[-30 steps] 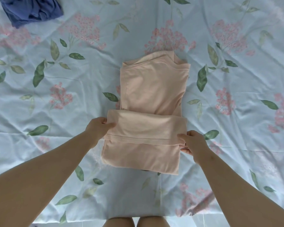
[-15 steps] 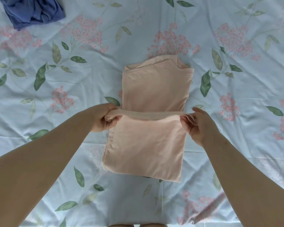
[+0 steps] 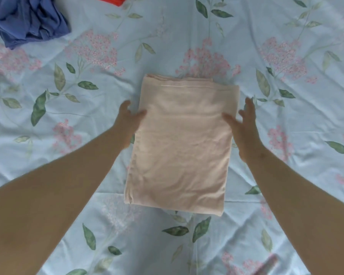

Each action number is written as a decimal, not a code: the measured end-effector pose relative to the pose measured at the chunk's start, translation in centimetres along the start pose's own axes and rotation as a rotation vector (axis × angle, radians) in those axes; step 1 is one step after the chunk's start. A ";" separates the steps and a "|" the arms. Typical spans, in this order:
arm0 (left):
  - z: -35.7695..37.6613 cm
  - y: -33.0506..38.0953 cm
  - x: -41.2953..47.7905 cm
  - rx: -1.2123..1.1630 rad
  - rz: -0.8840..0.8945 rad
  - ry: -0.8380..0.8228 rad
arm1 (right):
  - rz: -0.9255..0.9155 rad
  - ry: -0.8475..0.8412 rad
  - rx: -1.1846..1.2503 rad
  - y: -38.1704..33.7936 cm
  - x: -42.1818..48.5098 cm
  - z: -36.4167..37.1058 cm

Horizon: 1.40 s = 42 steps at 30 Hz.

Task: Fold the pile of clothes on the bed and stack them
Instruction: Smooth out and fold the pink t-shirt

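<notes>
A peach garment (image 3: pixel 181 143) lies folded into a flat rectangle in the middle of the floral bed sheet (image 3: pixel 48 159). My left hand (image 3: pixel 128 121) is at its left edge, thumb resting on the cloth, fingers loosely spread. At the right edge my right hand (image 3: pixel 244 126) has its thumb on the cloth and its fingers straight, lifted over the sheet. Neither hand grips the fabric. A crumpled blue garment (image 3: pixel 28 18) lies at the far left corner.
A bit of red-orange cloth (image 3: pixel 109 0) shows at the top edge, mostly cut off. The light-blue sheet with pink flowers and green leaves spreads on all sides of the folded garment.
Both hands carried the garment's near half forward over the far half, then let go. The garment now lies as one folded rectangle, and the hands have opened at its sides.
</notes>
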<state>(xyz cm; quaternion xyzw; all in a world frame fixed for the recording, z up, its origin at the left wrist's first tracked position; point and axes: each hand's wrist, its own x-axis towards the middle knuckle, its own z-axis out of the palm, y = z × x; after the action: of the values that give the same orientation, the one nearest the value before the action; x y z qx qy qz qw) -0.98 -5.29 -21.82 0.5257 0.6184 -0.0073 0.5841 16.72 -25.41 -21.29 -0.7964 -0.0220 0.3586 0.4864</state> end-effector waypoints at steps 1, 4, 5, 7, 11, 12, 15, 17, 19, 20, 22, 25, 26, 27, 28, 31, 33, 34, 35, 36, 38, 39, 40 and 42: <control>0.6 -1.5 -0.2 0.089 0.009 0.059 | 0.070 0.066 -0.039 1.2 -0.4 0.3; 1.8 -4.5 -0.8 0.181 -0.051 0.097 | 0.237 0.153 -0.071 4.5 -1.8 1.1; 2.0 -4.9 -0.9 0.166 -0.072 0.085 | 0.259 0.148 -0.033 5.2 -2.2 1.3; 1.9 -5.0 -0.8 0.182 -0.087 0.063 | 0.328 0.101 0.036 5.7 -2.3 1.6; 0.8 -3.6 -0.7 0.094 -0.231 -0.226 | 0.491 -0.041 0.204 5.2 -2.3 1.5; 0.4 -3.2 -0.9 0.046 -0.255 -0.299 | 0.480 -0.061 0.234 4.9 -2.4 1.1; -0.7 -2.0 -2.2 -0.096 -0.187 -0.391 | 0.411 -0.111 0.362 3.6 -3.4 -0.3; -1.8 -1.1 -4.0 -0.187 -0.093 -0.431 | 0.334 -0.169 0.461 2.0 -4.5 -1.6; -3.3 -0.1 -6.0 -0.272 -0.004 -0.476 | 0.257 -0.237 0.507 0.1 -5.9 -3.0; -4.1 0.4 -7.1 -0.315 0.036 -0.495 | 0.229 -0.260 0.506 -0.9 -6.7 -3.6; -5.4 1.5 -9.1 -0.371 0.070 -0.495 | 0.212 -0.261 0.470 -3.1 -8.2 -4.6; -6.8 3.0 -12.1 -0.360 0.084 -0.431 | 0.216 -0.243 0.351 -6.4 -10.9 -5.5; -7.2 3.3 -12.8 -0.339 0.107 -0.419 | 0.209 -0.230 0.319 -7.3 -11.7 -5.8; -7.6 3.6 -13.6 -0.324 0.131 -0.421 | 0.199 -0.214 0.300 -8.1 -12.2 -6.1; -7.9 3.8 -14.2 -0.316 0.149 -0.432 | 0.195 -0.199 0.287 -8.6 -12.6 -6.3; -8.1 4.0 -15.5 -0.326 0.149 -0.403 | 0.226 -0.152 0.230 -9.6 -13.6 -6.3; -7.8 4.3 -15.9 -0.315 0.146 -0.335 | 0.256 -0.121 0.217 -10.3 -13.9 -6.0; -7.6 4.5 -16.1 -0.307 0.162 -0.298 | 0.258 -0.104 0.228 -10.7 -14.0 -5.8; -7.5 4.8 -16.3 -0.303 0.186 -0.261 | 0.251 -0.082 0.246 -10.9 -14.0 -5.7; -7.5 5.0 -16.4 -0.304 0.222 -0.228 | 0.240 -0.059 0.271 -11.1 -14.1 -5.7; -7.7 4.7 -17.0 -0.324 0.300 -0.186 | 0.203 -0.018 0.300 -10.7 -14.6 -5.8; -7.9 4.1 -17.3 -0.330 0.326 -0.178 | 0.180 -0.021 0.279 -10.2 -15.0 -6.0; -8.0 3.2 -17.7 -0.318 0.339 -0.176 | 0.160 -0.035 0.242 -9.4 -15.5 -6.2; -8.1 0.1 -18.1 -0.235 0.320 -0.156 | 0.173 -0.043 0.157 -6.9 -16.7 -6.3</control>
<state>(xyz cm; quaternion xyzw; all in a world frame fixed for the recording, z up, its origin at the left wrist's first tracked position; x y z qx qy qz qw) -10.94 -11.82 -5.97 0.5433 0.4768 0.1169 0.6810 10.21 -32.95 -4.96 -0.7469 0.0645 0.4171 0.5138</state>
